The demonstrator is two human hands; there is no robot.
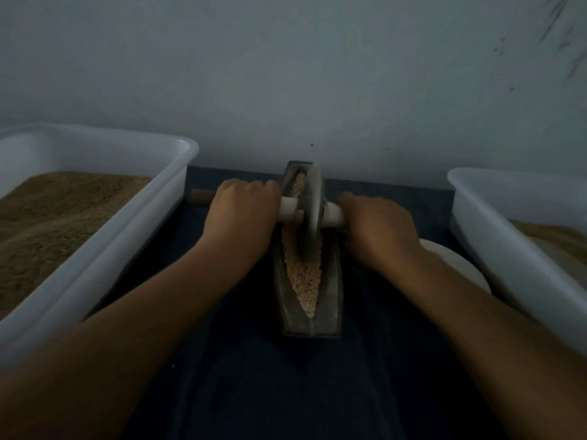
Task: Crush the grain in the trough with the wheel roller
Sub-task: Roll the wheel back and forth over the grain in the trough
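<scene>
Both hands are wrapped around the axle, one each side of the wheel: left hand point(243, 214) curled over the left stretch, right hand point(379, 231) curled over the right, knuckles up. The wheel point(309, 217) stands upright in the trough point(332, 300), sitting in its far half, rim down in the grain point(301, 277). The axle point(290, 209) has pale sleeves right next to the wheel, and a brown wooden end pokes out past the left hand.

My take on handling: that wheel looks like thick metal or stone, so heavy and totally stiff, and the weight does most of the crushing. Holding close to the hub on both sides seems the right call, since a narrow disc like that probably wants to tip sideways. The grain is loose and will likely shove aside instead of cracking if you rush. The trough looks heavy enough to stay put on the dark cloth point(254, 376).

White tubs sit either side: left tub point(133, 227) holds brownish meal, right tub point(476, 223) less of it.
</scene>
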